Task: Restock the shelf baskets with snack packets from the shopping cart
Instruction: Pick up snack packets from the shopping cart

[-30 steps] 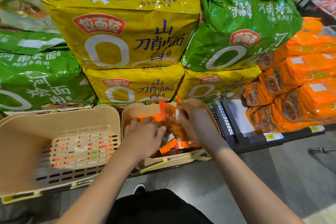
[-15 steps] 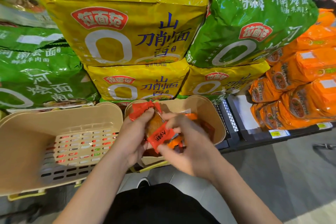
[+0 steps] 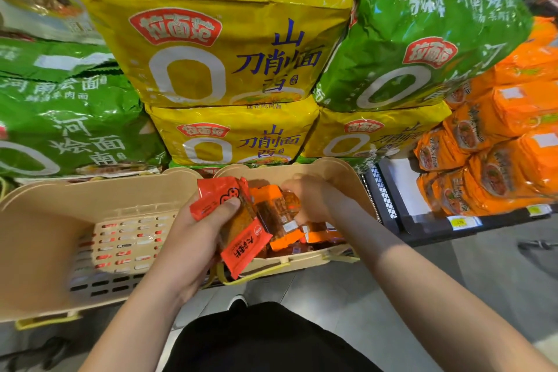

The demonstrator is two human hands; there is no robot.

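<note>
Since the last frame my left hand (image 3: 193,238) has lifted its red snack packet (image 3: 232,220) higher, thumb clamped across it, long axis running far-left to near-right. My right hand (image 3: 314,199) curls round an orange packet (image 3: 280,214) over the right basket (image 3: 347,172), I think. Beside it, the left basket (image 3: 45,238) hangs from a shelf of noodle bags (image 3: 229,48), above grey floor (image 3: 483,266).

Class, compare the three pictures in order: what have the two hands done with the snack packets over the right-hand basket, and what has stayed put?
The left hand, first pressed down among the packets, has lifted a red foil snack packet and grips it above the right beige plastic basket. The right hand let go of its packet and now grips orange packets. Unchanged: the left beige slotted basket and the stacked yellow noodle bags.
</note>
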